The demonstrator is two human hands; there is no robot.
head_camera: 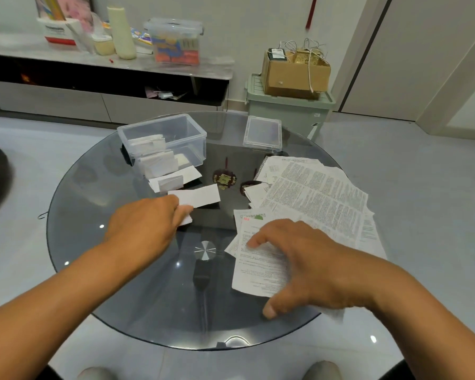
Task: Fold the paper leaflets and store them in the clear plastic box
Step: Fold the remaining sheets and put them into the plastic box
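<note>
My left hand [146, 226] pinches one end of a folded white leaflet strip [200, 196] just above the round glass table [137, 283]. The clear plastic box [192, 135] stands open at the table's far left and holds several folded leaflets [155, 152]. Two more folded leaflets [176, 178] lie in front of the box. My right hand [305, 261] hovers with spread, curved fingers over a printed flat leaflet [255, 270] at the near end of a fanned pile of unfolded leaflets [321, 196] on the table's right side.
The box's clear lid [262, 133] lies at the table's far edge. Two dark red ornaments [225, 180] sit mid-table. Beyond the table are a low cabinet [104, 67] with clutter and a green bin [288, 111] carrying a cardboard box.
</note>
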